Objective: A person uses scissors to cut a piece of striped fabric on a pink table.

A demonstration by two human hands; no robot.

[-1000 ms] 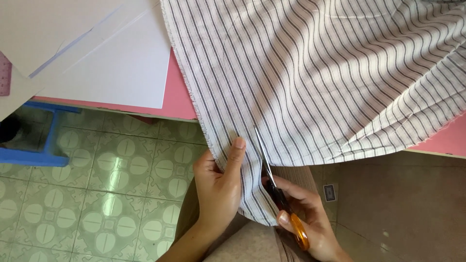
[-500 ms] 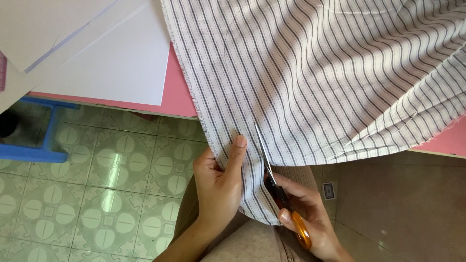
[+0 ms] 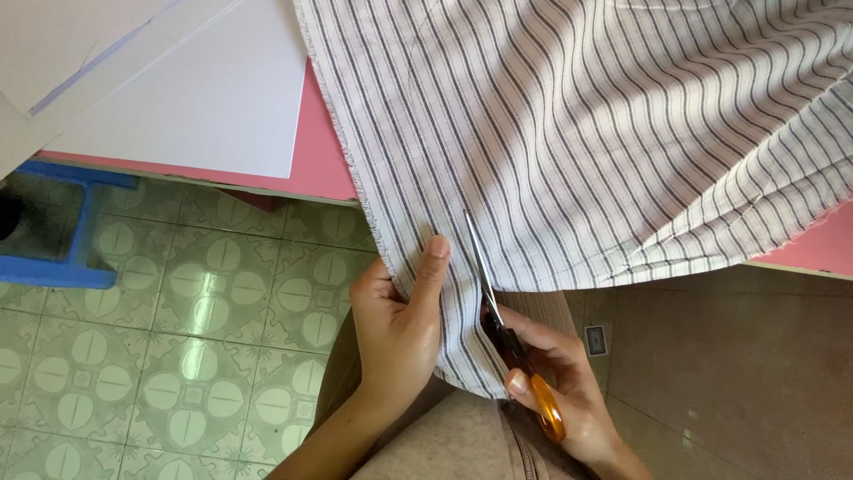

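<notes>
Head view: your left hand [image 3: 398,324] pinches the hanging edge of the striped fabric [image 3: 577,133], thumb lying flat up along the stripes, fingers tucked behind the cloth. Your right hand [image 3: 560,391] is closed around the orange-handled scissors [image 3: 506,333]; blades point up and away from you, tips buried in the fabric just right of your left thumb (blades look nearly closed, can't tell exactly).

Fabric is spread over the pink tabletop [image 3: 324,164] and drapes off its near edge toward your lap; the frayed left edge runs diagonally down to your left hand. The cut line follows the stripes.

White paper sheets [image 3: 187,98] lie on the tabletop left of the fabric, just beside it. Below the edge: green patterned floor tiles [image 3: 195,320] and a blue stool [image 3: 75,236] at far left, well apart from both hands.
</notes>
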